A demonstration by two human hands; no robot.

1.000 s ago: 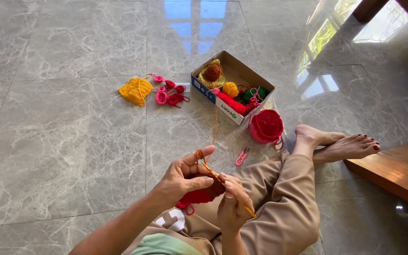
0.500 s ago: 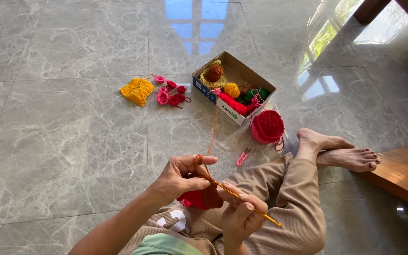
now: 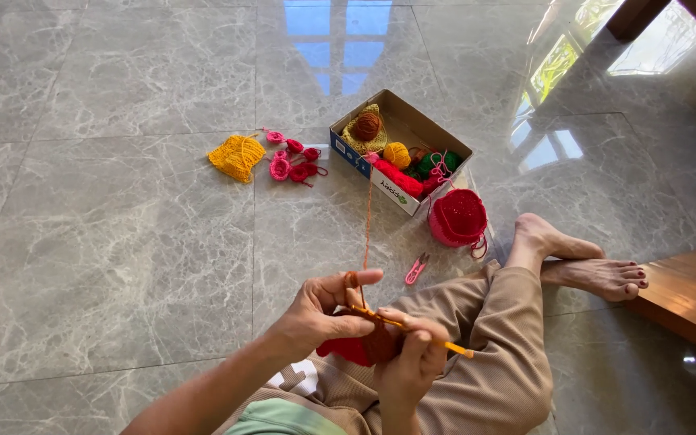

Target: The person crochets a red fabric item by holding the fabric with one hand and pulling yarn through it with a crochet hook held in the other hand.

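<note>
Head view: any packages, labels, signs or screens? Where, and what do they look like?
Cardboard box: open, lidless, on the floor ahead of the person's knees; rectangular, brown inside, white and blue printed outer wall; holds yarn balls.
Printed label: on the box's near side wall, white with small marks.
No signs or screens.

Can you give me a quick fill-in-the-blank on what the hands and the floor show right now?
1. The right hand grips an orange crochet ____.
2. A brown strand runs from the left hand up to the cardboard ____.
3. The knitted piece lying left of the pink bits is ____.
4. The small snips on the floor are ____.

Missing words: hook; box; yellow; pink
</note>
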